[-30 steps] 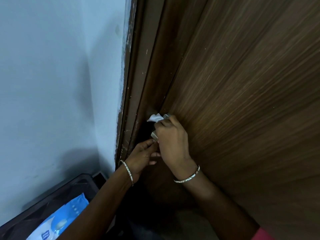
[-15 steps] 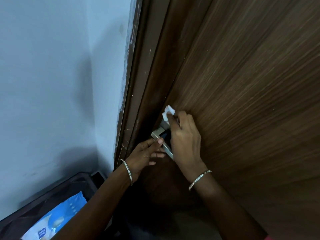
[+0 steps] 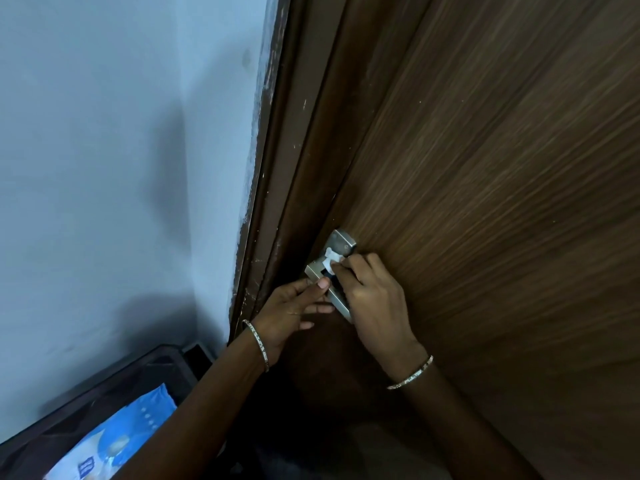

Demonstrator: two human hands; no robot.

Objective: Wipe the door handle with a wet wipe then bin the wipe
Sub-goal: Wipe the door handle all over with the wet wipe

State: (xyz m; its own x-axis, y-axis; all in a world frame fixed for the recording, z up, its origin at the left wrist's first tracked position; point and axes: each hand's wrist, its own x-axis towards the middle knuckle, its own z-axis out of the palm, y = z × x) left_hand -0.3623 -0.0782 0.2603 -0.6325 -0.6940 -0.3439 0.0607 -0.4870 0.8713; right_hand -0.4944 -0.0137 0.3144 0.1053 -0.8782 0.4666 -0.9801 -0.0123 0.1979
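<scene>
We pinch the limp white wet wipe (image 3: 331, 259) in our right hand (image 3: 374, 299) against the stiff silver metal door handle (image 3: 341, 241), our left hand (image 3: 291, 310) only touching it.

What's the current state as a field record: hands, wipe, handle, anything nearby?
right hand: pinches the wet wipe against the door handle, near its plate
left hand: extended fingers touch the handle's lever; holds nothing
door: brown wood grain, handle near its frame-side edge
wipes pack: blue, lying in a dark container, lower left
task stage: wiping under way; wipe not yet binned
</scene>
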